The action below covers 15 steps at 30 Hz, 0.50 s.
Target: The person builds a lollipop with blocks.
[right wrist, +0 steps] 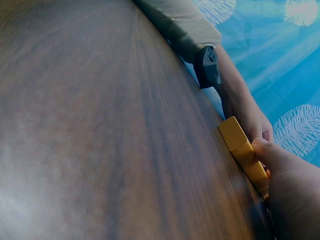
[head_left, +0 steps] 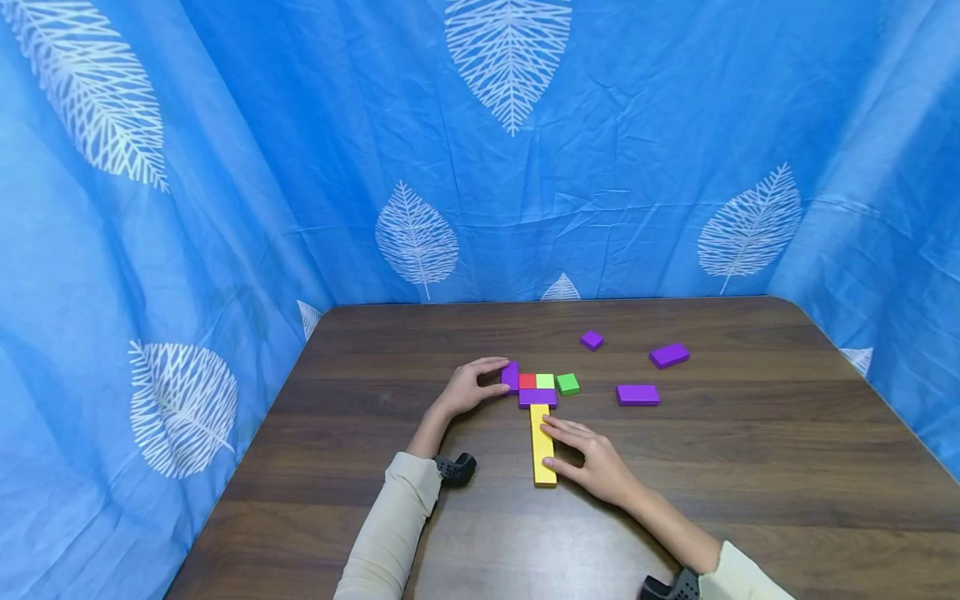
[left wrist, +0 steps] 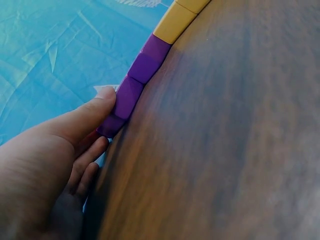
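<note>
My left hand [head_left: 467, 388] pinches an upright-lying purple block [head_left: 511, 377] between thumb and fingers, at the left end of a group of blocks. Against its right side lie a red block [head_left: 527, 381] and a yellow-green block [head_left: 545, 381], with a crosswise purple block [head_left: 537, 398] just below them. A long yellow block [head_left: 543, 462] extends from that block toward me. My right hand [head_left: 600, 467] touches the yellow block's right side with thumb and fingertips spread along it. In the right wrist view the thumb [right wrist: 265, 150] lies against the yellow block [right wrist: 242, 147].
A green block [head_left: 567, 384] lies slightly turned, just right of the yellow-green one. Farther right are a small purple block [head_left: 592, 340] and two longer purple blocks [head_left: 669, 356] on the wooden table [head_left: 750, 467]. A blue leaf-patterned curtain [head_left: 600, 167] hangs behind.
</note>
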### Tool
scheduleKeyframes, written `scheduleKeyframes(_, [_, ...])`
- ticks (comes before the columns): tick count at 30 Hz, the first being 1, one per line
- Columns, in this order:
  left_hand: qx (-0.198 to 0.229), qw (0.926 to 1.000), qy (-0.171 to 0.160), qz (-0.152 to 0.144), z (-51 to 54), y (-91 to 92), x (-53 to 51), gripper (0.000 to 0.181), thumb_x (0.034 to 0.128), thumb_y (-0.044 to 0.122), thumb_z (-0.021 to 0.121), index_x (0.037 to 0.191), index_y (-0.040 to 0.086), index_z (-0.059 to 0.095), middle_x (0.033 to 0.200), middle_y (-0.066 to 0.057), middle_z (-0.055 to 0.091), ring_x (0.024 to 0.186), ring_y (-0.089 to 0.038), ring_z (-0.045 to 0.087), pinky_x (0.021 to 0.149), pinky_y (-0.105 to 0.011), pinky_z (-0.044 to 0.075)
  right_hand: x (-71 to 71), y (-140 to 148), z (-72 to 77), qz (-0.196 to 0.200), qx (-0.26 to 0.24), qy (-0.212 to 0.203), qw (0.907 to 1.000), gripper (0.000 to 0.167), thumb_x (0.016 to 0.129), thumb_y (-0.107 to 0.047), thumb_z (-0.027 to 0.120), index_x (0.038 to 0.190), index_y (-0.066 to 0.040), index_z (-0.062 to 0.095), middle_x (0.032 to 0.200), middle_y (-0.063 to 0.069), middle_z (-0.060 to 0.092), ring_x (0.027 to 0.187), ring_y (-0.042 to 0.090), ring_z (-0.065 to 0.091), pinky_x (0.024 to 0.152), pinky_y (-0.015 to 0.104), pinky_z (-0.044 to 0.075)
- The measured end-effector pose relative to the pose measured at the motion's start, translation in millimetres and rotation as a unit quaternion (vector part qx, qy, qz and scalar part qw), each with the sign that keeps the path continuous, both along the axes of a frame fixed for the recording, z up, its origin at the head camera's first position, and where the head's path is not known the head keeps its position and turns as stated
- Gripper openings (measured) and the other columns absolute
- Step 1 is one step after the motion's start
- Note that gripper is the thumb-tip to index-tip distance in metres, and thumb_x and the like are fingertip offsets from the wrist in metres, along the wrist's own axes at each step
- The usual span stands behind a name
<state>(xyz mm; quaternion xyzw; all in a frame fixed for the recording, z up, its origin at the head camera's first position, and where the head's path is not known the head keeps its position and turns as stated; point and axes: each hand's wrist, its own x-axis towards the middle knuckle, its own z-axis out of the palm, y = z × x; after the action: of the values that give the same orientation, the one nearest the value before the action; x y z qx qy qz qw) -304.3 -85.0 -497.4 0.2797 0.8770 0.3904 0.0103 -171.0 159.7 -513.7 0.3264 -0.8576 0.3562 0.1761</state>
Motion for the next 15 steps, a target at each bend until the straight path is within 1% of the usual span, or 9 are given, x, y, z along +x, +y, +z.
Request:
scheduleKeyframes(11, [0.006, 1.0, 0.005, -0.004, -1.5, -0.1, -0.9, 0.049, 0.0834, 0.032, 0.069, 0.127, 0.013, 0.058, 0.13, -0.005, 0.054, 0.122, -0.019, 0.046, 0.101, -0.036, 0.036, 0.7, 0.2, 1.3, 0.003, 0.0, 0.009, 1.0, 0.048, 0.081, -0.028, 0.072, 0.122, -0.006, 0.06, 0.129, 0.008, 0.054, 0.115, 0.03, 0.051, 0.093, 0.046, 0.041])
scheduleKeyframes(15, [0.008, 0.9999, 0.006, -0.004, -1.2, -0.1, -0.9, 0.049, 0.0834, 0.032, 0.069, 0.127, 0.013, 0.058, 0.13, -0.005, 0.054, 0.122, -0.019, 0.046, 0.101, -0.037, 0.036, 0.5, 0.4, 1.7, 0.002, 0.0, 0.008, 1.0, 0.049, 0.08, -0.028, 0.072, 0.123, -0.007, 0.06, 0.129, 0.008, 0.054, 0.116, 0.029, 0.051, 0.093, 0.046, 0.042])
